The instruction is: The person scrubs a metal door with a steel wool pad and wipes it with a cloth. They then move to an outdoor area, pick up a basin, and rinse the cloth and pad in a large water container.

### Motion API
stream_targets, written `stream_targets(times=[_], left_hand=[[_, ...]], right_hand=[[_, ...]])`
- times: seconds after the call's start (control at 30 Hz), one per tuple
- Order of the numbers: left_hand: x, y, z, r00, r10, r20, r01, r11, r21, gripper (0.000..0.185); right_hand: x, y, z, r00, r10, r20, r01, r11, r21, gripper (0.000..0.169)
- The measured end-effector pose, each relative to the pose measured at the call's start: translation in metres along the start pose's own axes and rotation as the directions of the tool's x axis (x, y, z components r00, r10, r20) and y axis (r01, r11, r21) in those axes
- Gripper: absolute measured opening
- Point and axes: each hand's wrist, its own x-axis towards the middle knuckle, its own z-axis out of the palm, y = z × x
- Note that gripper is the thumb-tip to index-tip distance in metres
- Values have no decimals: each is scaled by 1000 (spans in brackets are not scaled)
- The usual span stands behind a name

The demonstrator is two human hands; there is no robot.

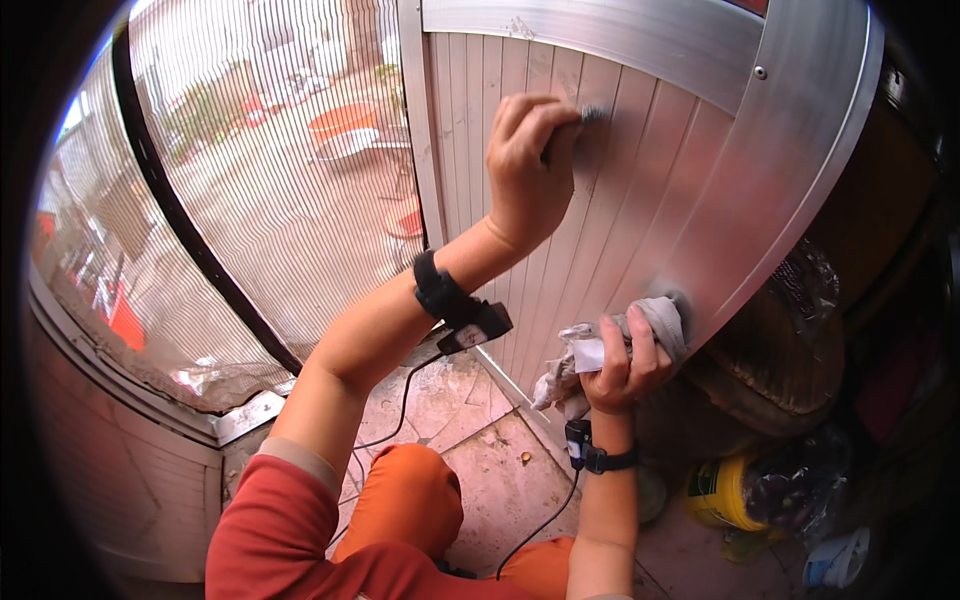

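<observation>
A grooved metal door panel [517, 285] stands in front of me inside a metal frame. My left hand [532, 150] is raised against the panel's upper part, its fingers closed on a small grey scouring pad [592, 114], which looks like metal wool. Lower on the right, my right hand [630, 367] grips a bunched grey-white cloth [664, 319] and presses it to the panel near the frame's edge. A small white patch shows on the cloth by the fingers. Each wrist wears a black strap with a small cabled device.
To the left is a striped mesh screen [277, 187] with a dark upright bar; orange tubs show beyond it. A yellow bucket [720, 491], a white tub [836, 559] and plastic bags lie at the lower right. Thin black cables hang over the tiled floor [487, 465].
</observation>
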Motion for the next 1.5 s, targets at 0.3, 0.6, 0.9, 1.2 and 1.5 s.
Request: stream_targets(times=[0.3, 0.6, 0.9, 1.2, 1.5], left_hand=[[-12, 5, -10, 995, -30, 91, 34, 999, -34, 16], [-61, 22, -20, 971, 22, 238, 3, 995, -103, 19], [-46, 23, -8, 993, 19, 118, -9, 996, -84, 21], [-13, 19, 2, 998, 24, 55, -20, 998, -67, 20], [-65, 26, -14, 978, -92, 189, 114, 988, -106, 18]], right_hand=[[3, -1, -2, 1000, 4, -10, -4, 999, -34, 14], [3, 2, -2, 1000, 6, -5, -6, 1000, -24, 12], [4, -3, 6, 999, 11, -47, -13, 999, -50, 11], [2, -3, 6, 999, 24, -31, -26, 999, -47, 12], [0, 3, 5, 999, -3, -42, 0, 997, -78, 12]])
